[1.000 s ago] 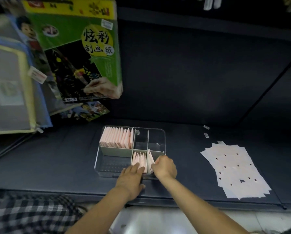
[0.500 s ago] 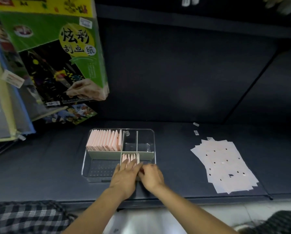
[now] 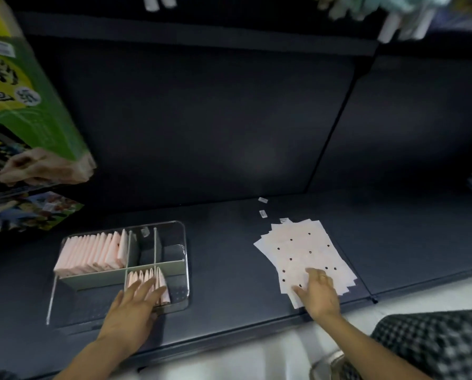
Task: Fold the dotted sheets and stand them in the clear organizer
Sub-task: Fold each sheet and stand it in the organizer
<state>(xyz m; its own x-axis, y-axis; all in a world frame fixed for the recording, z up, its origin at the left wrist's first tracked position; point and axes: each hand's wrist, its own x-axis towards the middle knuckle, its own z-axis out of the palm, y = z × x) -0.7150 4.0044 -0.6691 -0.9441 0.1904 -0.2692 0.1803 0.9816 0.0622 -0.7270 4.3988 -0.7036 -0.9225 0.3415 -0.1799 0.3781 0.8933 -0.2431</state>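
In the lower left of the picture we see the clear organizer (image 3: 185, 272) sitting on a dark shelf (image 3: 229, 270). It has little walls inside that split it into boxes. The far left box is packed with a long row of folded pink sheets (image 3: 92, 255) standing up on their edges. The near box in the middle holds a shorter row of folded sheets (image 3: 147, 278), also standing up.

Our left hand (image 3: 135, 308) lies flat against this short row. Its fingers are straight and spread wide, and they touch the near side of the folded sheets. It holds nothing.

In the lower right of the picture we see the pile of flat dotted sheets (image 3: 303, 253). They are pale pink with small black dots, and they are fanned out a bit on the shelf, well apart from the organizer. Our right hand (image 3: 318, 293) rests on the near edge of the pile with its fingers reaching out over the top sheet. We cannot tell if it pinches a sheet.

Two small white scraps (image 3: 262, 207) lie on the shelf just past the pile. At the left edge of the picture a green box (image 3: 32, 111) with printed writing leans over. In the lower right corner we see checked cloth (image 3: 435, 344).
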